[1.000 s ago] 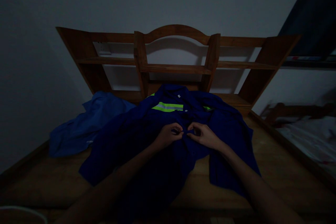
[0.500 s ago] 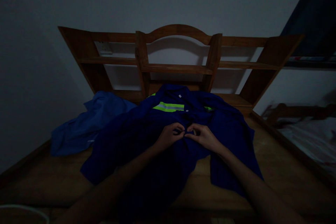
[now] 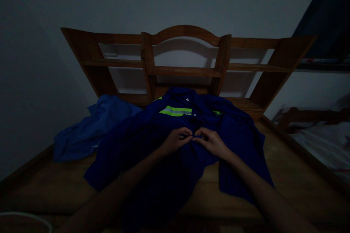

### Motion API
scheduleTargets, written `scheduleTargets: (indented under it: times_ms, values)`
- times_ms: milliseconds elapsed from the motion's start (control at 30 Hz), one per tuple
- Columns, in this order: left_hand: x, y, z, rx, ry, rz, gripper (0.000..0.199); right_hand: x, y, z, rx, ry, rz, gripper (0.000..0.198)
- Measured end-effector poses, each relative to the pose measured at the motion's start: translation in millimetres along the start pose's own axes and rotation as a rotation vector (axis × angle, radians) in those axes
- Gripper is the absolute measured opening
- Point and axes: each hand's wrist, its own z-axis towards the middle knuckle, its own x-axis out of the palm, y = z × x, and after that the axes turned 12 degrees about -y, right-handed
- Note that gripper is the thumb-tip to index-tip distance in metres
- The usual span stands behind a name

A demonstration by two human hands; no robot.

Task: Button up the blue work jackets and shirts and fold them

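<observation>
A dark blue work jacket [image 3: 155, 127] with yellow-green and grey reflective strips lies spread on the wooden desk, its collar toward the shelf. Both hands meet at its front edge, below a small white button. My left hand [image 3: 177, 140] pinches the cloth between thumb and forefinger. Facing it, my right hand [image 3: 212, 142] pinches the cloth close by, its fingertips almost touching the left ones. What lies exactly between the fingertips is too dark and small to make out. One sleeve hangs toward the desk's front on the right.
A lighter blue garment [image 3: 90, 131] lies crumpled at the left. Behind the jacket stands a wooden shelf unit [image 3: 186, 71] against the wall. A pale cable [image 3: 27, 215] curves at the lower left. Beyond the desk's right edge is a bed-like frame [image 3: 314, 115] with pale cloth. The room is dim.
Almost nothing differs. The fingers of both hands have shifted very slightly at the jacket's front edge; the jacket and the other garment stay where they were.
</observation>
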Motion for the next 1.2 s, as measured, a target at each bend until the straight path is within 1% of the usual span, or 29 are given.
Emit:
scheduleTargets:
  times_ms: [133,367,533,767,933,1067,1200]
  values:
    - [-1.0,-2.4,1.0,0.006,0.001,-0.058,0.017,-2.2,1.9,0.5,0.008,-0.002,0.020,0.020]
    - [-0.7,-2.0,3.2,-0.021,-0.040,-0.085,0.016,-2.9,2.4,1.4,0.048,-0.006,0.036,0.022]
    - [2.9,-1.2,1.4,-0.058,-0.045,-0.101,0.022,-1.8,2.3,2.0,0.111,-0.010,0.054,0.028]
    - [5.8,-0.6,-1.2,0.025,-0.112,0.009,0.024,0.5,1.1,1.8,0.141,-0.051,0.055,0.031]
    - [4.2,-3.5,-1.9,0.070,-0.134,0.070,0.024,1.2,2.6,2.6,0.109,-0.085,0.057,0.027]
    - [4.2,-6.9,-2.8,0.097,-0.114,0.100,0.024,1.5,4.3,3.1,0.123,-0.075,0.053,0.027]
    - [7.4,-7.2,-4.4,0.102,-0.151,0.133,0.026,2.2,4.4,3.0,0.139,-0.074,0.049,0.029]
